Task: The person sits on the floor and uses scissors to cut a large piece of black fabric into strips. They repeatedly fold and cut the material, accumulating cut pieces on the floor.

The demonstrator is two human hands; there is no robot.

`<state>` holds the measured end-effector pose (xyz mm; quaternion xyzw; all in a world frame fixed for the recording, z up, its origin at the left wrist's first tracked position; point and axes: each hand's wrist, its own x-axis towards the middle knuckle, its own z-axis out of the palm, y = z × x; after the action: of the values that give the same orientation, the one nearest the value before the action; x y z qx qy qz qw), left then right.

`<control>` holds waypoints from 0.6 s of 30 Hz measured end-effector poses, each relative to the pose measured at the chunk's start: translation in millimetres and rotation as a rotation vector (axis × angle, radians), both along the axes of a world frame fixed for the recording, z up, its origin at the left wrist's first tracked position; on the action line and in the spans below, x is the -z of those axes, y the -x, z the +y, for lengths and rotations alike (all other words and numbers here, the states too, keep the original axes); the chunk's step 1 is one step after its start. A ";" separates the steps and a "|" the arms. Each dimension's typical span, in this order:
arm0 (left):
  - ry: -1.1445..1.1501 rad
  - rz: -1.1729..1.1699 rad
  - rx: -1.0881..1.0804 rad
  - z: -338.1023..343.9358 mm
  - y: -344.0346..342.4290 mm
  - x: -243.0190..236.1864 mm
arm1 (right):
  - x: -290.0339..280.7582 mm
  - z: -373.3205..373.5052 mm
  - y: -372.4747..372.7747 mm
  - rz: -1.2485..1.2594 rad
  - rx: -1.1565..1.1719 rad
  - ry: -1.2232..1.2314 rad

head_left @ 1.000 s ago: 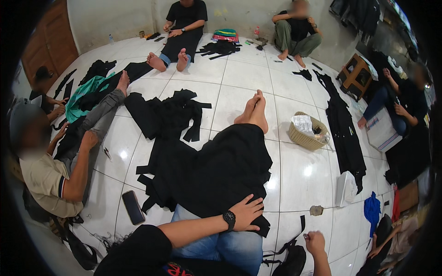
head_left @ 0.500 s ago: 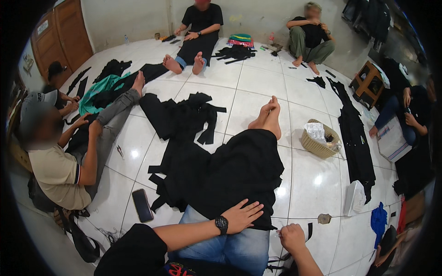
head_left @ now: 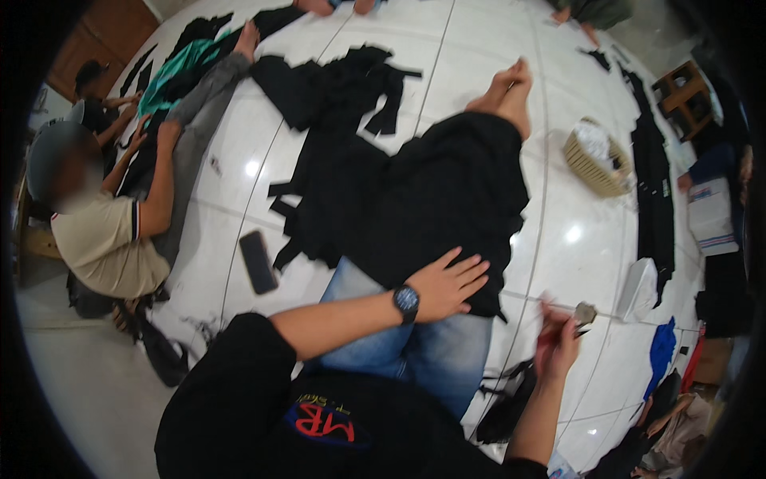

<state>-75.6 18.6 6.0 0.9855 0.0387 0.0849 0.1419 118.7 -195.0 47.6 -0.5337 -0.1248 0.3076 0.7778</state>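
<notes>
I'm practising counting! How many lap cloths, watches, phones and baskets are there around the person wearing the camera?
Black cloth over the legs: 1
Wristwatch: 1
Dark phone on the floor: 1
Woven basket: 1
Total: 4

– Where does the cloth (head_left: 447, 191) lie?
– Over the person's legs, running out to the feet (head_left: 507, 88). The left hand (head_left: 447, 283) rests flat on its near edge, above the knee.
– And the right hand (head_left: 558, 347)?
– To the right of the legs, above the floor (head_left: 558, 239), just beside a small object (head_left: 585, 313).
– What else is around?
– A phone (head_left: 258, 261) on the floor left of the legs, a basket (head_left: 597, 160) to the right, and more cloth pieces (head_left: 335, 80) beyond, at the left of the feet.
</notes>
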 end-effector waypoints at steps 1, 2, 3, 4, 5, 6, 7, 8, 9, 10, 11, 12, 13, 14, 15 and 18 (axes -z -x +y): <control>0.004 -0.005 -0.010 -1.4 3.5 2.3 | -6.8 12.0 -1.3 -0.457 -0.038 0.343; 0.008 -0.007 -0.009 -5.4 3.4 6.9 | -5.8 0.2 0.1 -0.735 -0.190 0.558; 0.000 -0.017 -0.008 -7.5 0.6 11.3 | -3.6 -9.8 -3.9 -1.017 -0.349 0.753; -0.017 -0.027 -0.009 -6.6 -0.9 12.2 | -1.3 -16.7 -10.4 -1.302 -0.518 0.932; -0.022 -0.016 -0.005 -5.6 0.3 13.4 | 1.3 -22.7 -13.5 -1.587 -0.698 1.099; -0.024 -0.015 -0.002 -4.9 -0.2 10.7 | 5.1 -34.8 -12.2 -1.535 -0.738 1.089; -0.032 -0.015 0.002 -4.2 -0.8 9.0 | 9.8 -53.3 -19.9 -1.516 -0.675 1.058; -0.053 -0.024 -0.006 -4.4 -1.1 9.9 | 12.1 -75.0 -36.4 -1.501 -0.614 1.031; -0.046 -0.033 -0.008 -4.7 -2.5 11.2 | 13.5 -92.9 -52.2 -1.485 -0.550 1.004; -0.041 -0.040 -0.009 -4.0 -3.2 12.0 | 12.9 -102.0 -64.0 -1.385 -0.511 1.195; -0.035 -0.047 -0.010 -4.2 -3.6 12.5 | 13.9 -111.7 -72.5 -1.277 -0.466 1.382; -0.035 -0.039 -0.008 -3.9 -4.6 11.5 | 18.6 -115.7 -70.2 -1.144 -0.477 1.365; -0.034 -0.032 -0.007 -3.8 -4.9 10.2 | 29.1 -117.7 -63.8 -1.019 -0.547 1.190; -0.034 -0.026 -0.005 -4.0 -5.4 8.4 | 34.5 -119.8 -62.9 -0.519 -0.641 1.099; -0.029 -0.023 -0.006 -3.7 -3.9 6.3 | 33.5 -101.1 -47.6 -0.020 -0.706 0.960; -0.020 -0.025 -0.020 -3.4 -0.3 4.1 | 5.9 -22.6 2.6 -0.125 -0.231 0.377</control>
<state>-75.4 15.2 1.9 0.9853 0.0460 0.0989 0.1316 116.1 -217.6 41.7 -0.6699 -0.1731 0.3790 0.6146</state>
